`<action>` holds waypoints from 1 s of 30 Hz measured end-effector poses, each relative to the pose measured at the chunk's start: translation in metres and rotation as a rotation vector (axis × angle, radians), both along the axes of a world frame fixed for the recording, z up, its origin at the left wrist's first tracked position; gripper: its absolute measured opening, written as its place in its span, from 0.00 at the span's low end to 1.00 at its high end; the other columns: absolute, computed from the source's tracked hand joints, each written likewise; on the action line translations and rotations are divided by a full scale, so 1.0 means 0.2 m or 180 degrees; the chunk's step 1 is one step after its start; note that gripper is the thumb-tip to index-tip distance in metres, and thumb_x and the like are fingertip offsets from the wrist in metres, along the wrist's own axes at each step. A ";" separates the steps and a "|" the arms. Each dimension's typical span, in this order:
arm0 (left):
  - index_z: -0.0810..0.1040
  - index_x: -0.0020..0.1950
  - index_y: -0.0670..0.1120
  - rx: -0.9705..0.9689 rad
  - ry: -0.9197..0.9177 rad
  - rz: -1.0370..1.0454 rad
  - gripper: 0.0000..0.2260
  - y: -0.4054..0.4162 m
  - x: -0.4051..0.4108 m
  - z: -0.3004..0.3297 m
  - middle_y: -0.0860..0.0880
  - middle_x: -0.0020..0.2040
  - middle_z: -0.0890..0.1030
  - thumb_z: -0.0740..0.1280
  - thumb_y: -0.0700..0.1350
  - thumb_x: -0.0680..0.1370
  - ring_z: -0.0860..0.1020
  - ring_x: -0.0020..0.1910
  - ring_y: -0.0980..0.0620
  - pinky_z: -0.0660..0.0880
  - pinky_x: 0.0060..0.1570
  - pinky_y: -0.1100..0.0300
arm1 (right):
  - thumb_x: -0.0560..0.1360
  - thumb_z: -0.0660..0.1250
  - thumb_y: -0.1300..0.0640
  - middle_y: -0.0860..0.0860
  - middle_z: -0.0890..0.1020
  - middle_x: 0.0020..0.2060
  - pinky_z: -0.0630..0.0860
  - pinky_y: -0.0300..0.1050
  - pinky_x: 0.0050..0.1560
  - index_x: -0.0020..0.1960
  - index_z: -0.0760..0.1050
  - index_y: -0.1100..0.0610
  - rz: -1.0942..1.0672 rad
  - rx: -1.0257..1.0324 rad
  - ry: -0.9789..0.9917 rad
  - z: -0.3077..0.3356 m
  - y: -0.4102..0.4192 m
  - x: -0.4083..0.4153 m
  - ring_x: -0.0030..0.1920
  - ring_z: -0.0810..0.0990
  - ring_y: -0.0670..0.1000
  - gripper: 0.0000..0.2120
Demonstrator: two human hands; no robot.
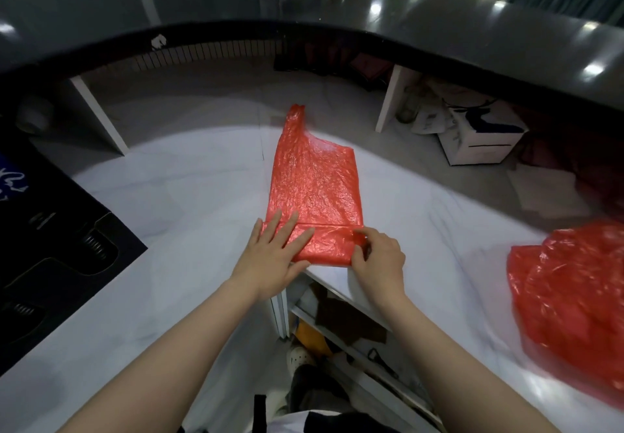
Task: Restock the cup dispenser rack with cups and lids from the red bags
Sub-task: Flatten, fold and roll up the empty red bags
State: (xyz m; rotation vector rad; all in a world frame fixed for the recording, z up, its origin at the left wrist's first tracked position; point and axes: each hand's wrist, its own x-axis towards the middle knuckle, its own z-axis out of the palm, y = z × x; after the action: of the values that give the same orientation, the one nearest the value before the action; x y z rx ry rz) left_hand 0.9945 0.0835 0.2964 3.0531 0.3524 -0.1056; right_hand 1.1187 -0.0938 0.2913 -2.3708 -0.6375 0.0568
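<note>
- White marble-look counter (189, 196) curves under a raised dark glossy ledge (439, 17), with open shelving beneath the ledge at twelve o'clock.
- At the centre of the counter lies a flattened, crinkled red plastic bag (314, 182), its handle loop pointing toward twelve o'clock and its near end turned up in a fold at the counter's edge.
- The left hand (277, 257) lies flat, fingers straight and spread, pressing the folded near-left part of the bag down.
- The right hand (378, 260) pinches the near-right corner of the fold between thumb and curled fingers.
- A second red plastic bag (570, 294), puffed and rumpled, sits at four o'clock, well apart from the flat one; what it holds cannot be told.
- At nine o'clock stands a black unit (57, 230) with metal springs showing, possibly the dispenser rack; no cups or lids are visible.
- The flat bag looks emptied, so this step is probably tidying it away by folding.
- Film this thin should be nearly weightless, limp and slippery on the smooth top; it will likely spring open unless pinned.
- Best hold is at the fold's corners, one palm flattening while the other rolls or creases.
</note>
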 end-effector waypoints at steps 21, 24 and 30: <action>0.72 0.68 0.48 -0.1325 -0.1140 0.0378 0.23 0.07 -0.07 -0.04 0.48 0.70 0.71 0.69 0.43 0.73 0.69 0.68 0.48 0.63 0.66 0.59 | 0.65 0.42 0.19 0.43 0.40 0.76 0.29 0.61 0.69 0.77 0.42 0.42 0.1348 -0.1360 -0.0381 -0.04 0.01 -0.01 0.75 0.33 0.47 0.47; 0.76 0.60 0.49 -0.1680 -0.1517 0.0840 0.18 0.08 -0.08 -0.03 0.53 0.56 0.78 0.70 0.38 0.71 0.74 0.51 0.57 0.66 0.48 0.73 | 0.68 0.58 0.26 0.41 0.58 0.75 0.45 0.57 0.75 0.74 0.58 0.43 0.1111 -0.0631 -0.0162 -0.02 -0.02 0.00 0.75 0.51 0.46 0.39; 0.77 0.49 0.53 -0.2233 -0.1982 0.1362 0.10 0.08 -0.08 0.00 0.63 0.42 0.78 0.71 0.39 0.74 0.76 0.41 0.69 0.68 0.38 0.80 | 0.73 0.68 0.46 0.38 0.78 0.48 0.75 0.37 0.47 0.47 0.80 0.41 0.0118 0.0587 0.0531 -0.03 -0.03 -0.01 0.49 0.76 0.40 0.04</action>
State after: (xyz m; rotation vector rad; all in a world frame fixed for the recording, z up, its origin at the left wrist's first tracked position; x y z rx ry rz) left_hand 0.9790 0.0991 0.2955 2.1195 0.7107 0.5911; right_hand 1.1161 -0.1002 0.2860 -2.1508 -0.5803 0.2014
